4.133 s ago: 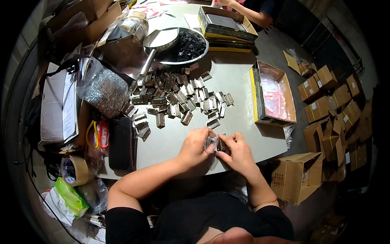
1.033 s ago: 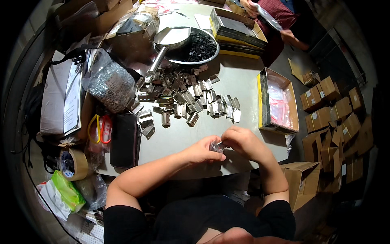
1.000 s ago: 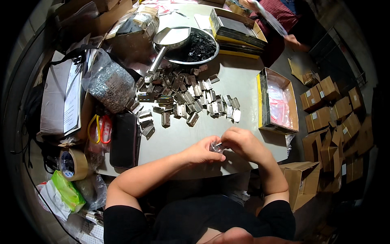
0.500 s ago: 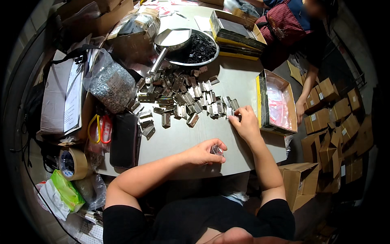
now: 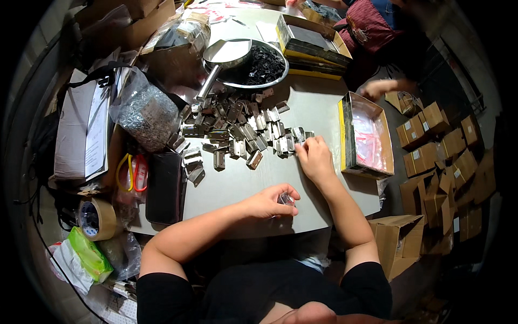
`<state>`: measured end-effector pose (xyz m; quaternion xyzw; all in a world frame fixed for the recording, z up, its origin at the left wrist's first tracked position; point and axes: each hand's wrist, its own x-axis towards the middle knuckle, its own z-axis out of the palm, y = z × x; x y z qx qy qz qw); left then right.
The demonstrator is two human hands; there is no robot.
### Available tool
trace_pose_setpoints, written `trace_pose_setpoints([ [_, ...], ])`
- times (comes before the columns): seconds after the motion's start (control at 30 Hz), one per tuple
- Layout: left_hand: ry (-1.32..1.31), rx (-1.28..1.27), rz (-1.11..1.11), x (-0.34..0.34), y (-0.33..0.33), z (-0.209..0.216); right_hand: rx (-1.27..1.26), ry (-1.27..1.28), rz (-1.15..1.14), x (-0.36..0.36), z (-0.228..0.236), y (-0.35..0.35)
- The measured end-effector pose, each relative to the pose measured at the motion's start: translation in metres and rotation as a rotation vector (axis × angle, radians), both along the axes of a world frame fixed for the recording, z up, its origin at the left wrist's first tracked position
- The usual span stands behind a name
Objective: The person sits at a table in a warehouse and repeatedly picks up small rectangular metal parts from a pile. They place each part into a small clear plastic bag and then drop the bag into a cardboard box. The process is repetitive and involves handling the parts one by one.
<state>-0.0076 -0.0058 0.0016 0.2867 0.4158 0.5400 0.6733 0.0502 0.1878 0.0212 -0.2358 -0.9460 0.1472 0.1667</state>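
Note:
My left hand (image 5: 272, 202) is curled near the table's front edge around a small clear plastic bag (image 5: 286, 199); its contents are too small to make out. My right hand (image 5: 316, 159) reaches to the right end of a loose heap of silvery metal hinges (image 5: 248, 132). Its thumb and fingers close on one hinge (image 5: 298, 135) there, partly hidden by the fingers. The heap's pieces are bent plates with holes, lying at many angles.
Behind the heap stands a metal bowl (image 5: 280, 76) of black parts with a scoop (image 5: 211, 81). Right is an open box (image 5: 343, 135) of clear bags. Left are a bag of screws (image 5: 148, 110) and a dark case (image 5: 164, 189). A co-worker's hand (image 5: 377, 88) is beyond the box.
My right hand has shifted slightly left and up along the heap's edge, its fingers drawing closer together. My left hand stays nearly still. The co-worker's hand has moved up and left.

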Motion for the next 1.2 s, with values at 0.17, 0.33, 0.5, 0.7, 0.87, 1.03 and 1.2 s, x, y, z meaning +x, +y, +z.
trace_pose_setpoints([
  [0.17, -0.007, -0.024, 0.027, 0.002, -0.001, 0.002, 0.012, -0.041, 0.019, 0.01, 0.003, -0.003],
  [0.33, -0.062, -0.011, 0.034, 0.001, -0.001, 0.0, -0.068, 0.059, 0.171, 0.045, 0.022, -0.005],
  [0.5, -0.095, -0.028, 0.059, 0.001, -0.004, 0.004, -0.402, -0.014, 0.671, 0.065, 0.064, -0.023],
  [0.7, -0.055, 0.032, -0.021, 0.001, -0.005, 0.014, -0.579, -0.029, 0.861, 0.066, 0.076, -0.03],
  [0.87, -0.094, 0.054, -0.07, 0.0, -0.004, 0.007, -0.626, -0.015, 0.89, 0.057, 0.072, -0.042],
  [1.03, -0.147, -0.001, -0.029, -0.001, -0.007, 0.009, -0.508, -0.021, 0.412, 0.032, 0.059, -0.015],
  [1.2, -0.083, 0.022, -0.037, -0.003, -0.002, 0.01, 0.061, 0.025, -0.021, -0.001, 0.002, 0.039],
])
